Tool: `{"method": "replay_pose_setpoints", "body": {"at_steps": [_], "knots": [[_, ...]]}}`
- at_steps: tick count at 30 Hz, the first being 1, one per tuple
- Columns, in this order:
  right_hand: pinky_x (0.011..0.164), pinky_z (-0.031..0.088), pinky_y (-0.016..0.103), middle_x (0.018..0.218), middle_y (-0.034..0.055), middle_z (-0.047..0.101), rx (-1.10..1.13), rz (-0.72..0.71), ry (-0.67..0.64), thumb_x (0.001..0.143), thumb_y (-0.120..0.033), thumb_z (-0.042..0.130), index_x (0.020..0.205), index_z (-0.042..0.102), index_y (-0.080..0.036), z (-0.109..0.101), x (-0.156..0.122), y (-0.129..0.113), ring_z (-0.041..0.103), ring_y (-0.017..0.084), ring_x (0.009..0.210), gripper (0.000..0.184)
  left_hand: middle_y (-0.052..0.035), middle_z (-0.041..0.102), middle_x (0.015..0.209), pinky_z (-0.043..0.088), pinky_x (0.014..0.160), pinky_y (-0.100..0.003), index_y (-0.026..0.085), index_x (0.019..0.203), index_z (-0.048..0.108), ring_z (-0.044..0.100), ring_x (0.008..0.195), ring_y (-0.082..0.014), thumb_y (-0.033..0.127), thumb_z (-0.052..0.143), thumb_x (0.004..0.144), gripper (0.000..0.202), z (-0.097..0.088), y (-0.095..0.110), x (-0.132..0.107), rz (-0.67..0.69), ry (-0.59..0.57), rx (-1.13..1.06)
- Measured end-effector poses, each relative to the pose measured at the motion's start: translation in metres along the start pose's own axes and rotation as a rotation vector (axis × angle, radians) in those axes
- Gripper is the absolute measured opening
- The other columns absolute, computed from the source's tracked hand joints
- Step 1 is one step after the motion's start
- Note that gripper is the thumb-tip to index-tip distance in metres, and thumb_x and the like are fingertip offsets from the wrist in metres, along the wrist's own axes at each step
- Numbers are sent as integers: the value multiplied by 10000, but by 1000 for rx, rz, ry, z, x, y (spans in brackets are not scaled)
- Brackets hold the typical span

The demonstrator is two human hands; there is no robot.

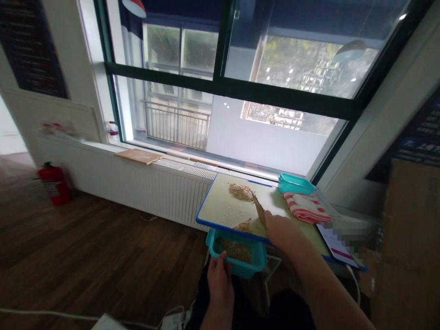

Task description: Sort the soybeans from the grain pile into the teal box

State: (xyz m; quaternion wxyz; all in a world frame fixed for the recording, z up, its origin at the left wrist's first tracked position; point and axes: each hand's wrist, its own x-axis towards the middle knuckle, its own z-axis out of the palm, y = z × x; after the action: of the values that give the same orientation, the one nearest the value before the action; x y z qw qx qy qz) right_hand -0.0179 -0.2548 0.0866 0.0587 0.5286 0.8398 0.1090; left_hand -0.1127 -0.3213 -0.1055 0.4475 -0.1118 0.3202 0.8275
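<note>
Turquoise plastic tray [245, 269] beneath a cream, blue-edged board [218, 195]

The left hand [220, 274] grips the tray's near rim; the right hand [277, 230] clasps a thin brown scraper [259, 210] beside two loose tan grain heaps [241, 192] on top. Short, low strokes toward the tray should limit spills.

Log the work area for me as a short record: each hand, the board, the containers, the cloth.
left hand: gripping the near side of a teal tub
right hand: holding a thin flat tool, exact type unclear
blue-edged board: far crumbly pile, smaller near-edge pile
held tub: below the board's near edge, granular bits inside
second tub: beyond the towel
red-and-white striped towel: folded, right of the tool
</note>
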Motion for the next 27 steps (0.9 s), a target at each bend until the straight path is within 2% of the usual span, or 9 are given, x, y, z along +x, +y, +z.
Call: {"method": "replay_pose_setpoints", "body": {"at_steps": [9, 13, 17, 19, 22, 25, 27], "knots": [[658, 474, 372, 896, 204, 666, 97, -18, -39, 852, -144, 323, 1173, 505, -81, -9, -9, -7, 656, 295, 835, 374, 43, 519, 569, 386, 461, -163, 146, 658, 528, 475, 503, -57, 93, 694, 632, 176, 1, -4, 10, 13, 40, -1], [668, 476, 394, 911, 212, 675, 110, -3, -104, 844, -134, 327, 1302, 409, -72, -13, -15, -10, 656, 308, 845, 470, 32, 543, 596, 396, 468, -166, 142, 686, 547, 493, 521, -63, 80, 685, 631, 161, 5, -1, 10, -10, 72, 2], [630, 481, 371, 879, 222, 681, 94, -10, -132, 859, -140, 312, 1360, 339, -53, -3, -17, 0, 669, 294, 801, 509, 40, 522, 574, 383, 447, -166, 143, 666, 542, 476, 494, -59, 82, 681, 630, 156, 7, 2, 11, 0, 110, 10], [579, 477, 349, 808, 200, 689, 72, -17, -68, 879, -173, 305, 1342, 377, -79, 3, -14, 12, 676, 282, 725, 479, 39, 524, 578, 385, 447, -168, 145, 658, 541, 476, 493, -59, 80, 681, 628, 157, 7, 3, 13, 12, 136, 13], [519, 466, 325, 766, 148, 698, 15, -60, 159, 898, -239, 316, 1317, 424, -149, 8, -2, 37, 669, 258, 628, 441, 15, 575, 651, 424, 492, -184, 146, 705, 573, 522, 550, -76, 73, 667, 639, 136, 8, 2, 13, 16, 148, 24], [521, 472, 309, 920, 108, 703, -14, -180, 400, 900, -239, 346, 1284, 464, -235, 11, 27, 59, 671, 236, 673, 401, 0, 601, 708, 447, 524, -200, 148, 746, 594, 548, 594, -90, 76, 662, 649, 138, 9, 2, 12, 18, 163, 33], [617, 498, 314, 1049, 79, 679, 29, -317, 549, 897, -207, 368, 1242, 502, -256, 18, 54, 67, 668, 223, 801, 373, 3, 592, 693, 438, 507, -197, 150, 741, 596, 540, 579, -89, 82, 669, 642, 140, 9, 2, 12, 23, 183, 37]]}}
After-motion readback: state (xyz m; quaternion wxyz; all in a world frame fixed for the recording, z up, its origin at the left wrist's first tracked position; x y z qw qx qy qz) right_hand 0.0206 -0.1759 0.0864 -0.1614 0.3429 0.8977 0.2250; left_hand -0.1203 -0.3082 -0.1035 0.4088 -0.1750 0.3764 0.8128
